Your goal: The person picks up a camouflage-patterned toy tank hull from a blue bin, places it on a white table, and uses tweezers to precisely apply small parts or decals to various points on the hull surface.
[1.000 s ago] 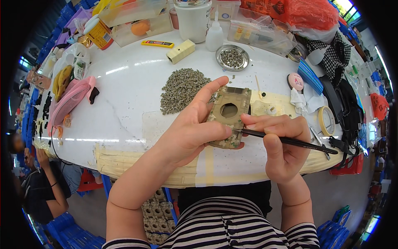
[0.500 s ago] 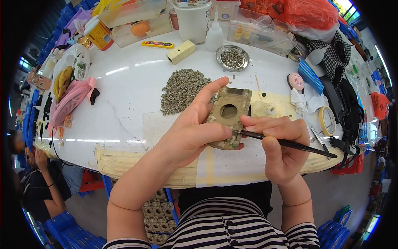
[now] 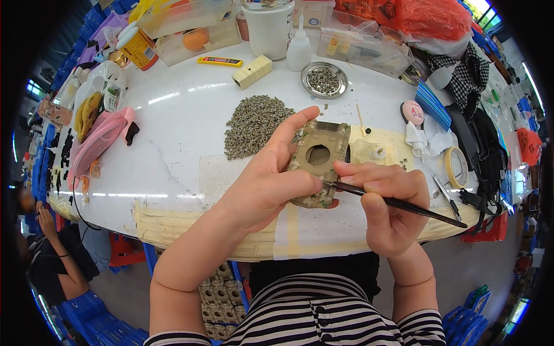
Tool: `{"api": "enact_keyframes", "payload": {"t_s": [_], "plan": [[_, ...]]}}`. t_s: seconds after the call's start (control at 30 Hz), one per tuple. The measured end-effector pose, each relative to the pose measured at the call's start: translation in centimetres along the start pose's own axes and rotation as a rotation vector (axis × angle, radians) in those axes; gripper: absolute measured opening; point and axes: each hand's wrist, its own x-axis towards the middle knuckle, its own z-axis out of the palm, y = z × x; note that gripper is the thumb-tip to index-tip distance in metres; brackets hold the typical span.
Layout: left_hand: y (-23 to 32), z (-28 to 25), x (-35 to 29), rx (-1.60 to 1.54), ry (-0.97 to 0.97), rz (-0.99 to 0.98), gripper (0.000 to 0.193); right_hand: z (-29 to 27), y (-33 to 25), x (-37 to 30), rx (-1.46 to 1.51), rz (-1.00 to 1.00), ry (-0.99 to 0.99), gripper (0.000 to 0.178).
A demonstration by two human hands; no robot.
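My left hand (image 3: 268, 184) grips a small camouflage-patterned model tank hull (image 3: 309, 135) with a round hole in its top. The thumb lies across the near part of the hull, and the index finger stretches out along its far left side. In my right hand (image 3: 395, 213) is a thin, dark-handled paintbrush (image 3: 412, 206), pinched between thumb and fingers. Its tip meets the hull beside my left thumb; whether it touches a tiny part there I cannot tell. Beyond my left hand lies a heap of small grey-brown parts (image 3: 257, 124).
A round metal dish (image 3: 343, 86) of small parts stands at the back, near a white squeeze bottle (image 3: 299, 52) and a cream block (image 3: 252, 72). Masking tape (image 3: 456, 167) and tweezers (image 3: 445, 193) lie on the right. Another person's arm (image 3: 63, 254) shows at far left.
My right hand and the brush have shifted very slightly left, the handle's end dipping a little. My left hand and the hull hold still. The person at far left moved an arm.
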Motion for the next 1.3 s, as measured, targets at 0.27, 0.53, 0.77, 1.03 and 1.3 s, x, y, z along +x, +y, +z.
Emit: {"api": "enact_keyframes", "payload": {"t_s": [0.27, 0.53, 0.77, 1.03, 1.3], "plan": [[0.65, -0.19, -0.14, -0.115, -0.065, -0.079, 0.083, -0.23, -0.35, 0.48, 0.121, 0.099, 0.028, 0.010], [0.75, -0.09, -0.10, -0.115, -0.063, -0.072, 0.082, -0.28, -0.29, 0.38, 0.100, 0.095, 0.017, 0.011], [0.45, 0.15, -0.10, -0.031, -0.012, -0.038, 0.082, -0.25, -0.33, 0.32, 0.094, 0.104, 0.013, 0.011], [0.14, -0.01, 0.03, 0.045, 0.007, -0.002, 0.082, -0.31, -0.37, 0.27, 0.089, 0.116, 0.010, 0.011], [0.32, 0.05, -0.06, 0.053, 0.006, -0.015, 0.082, -0.20, -0.34, 0.25, 0.072, 0.104, 0.003, 0.012]]}}
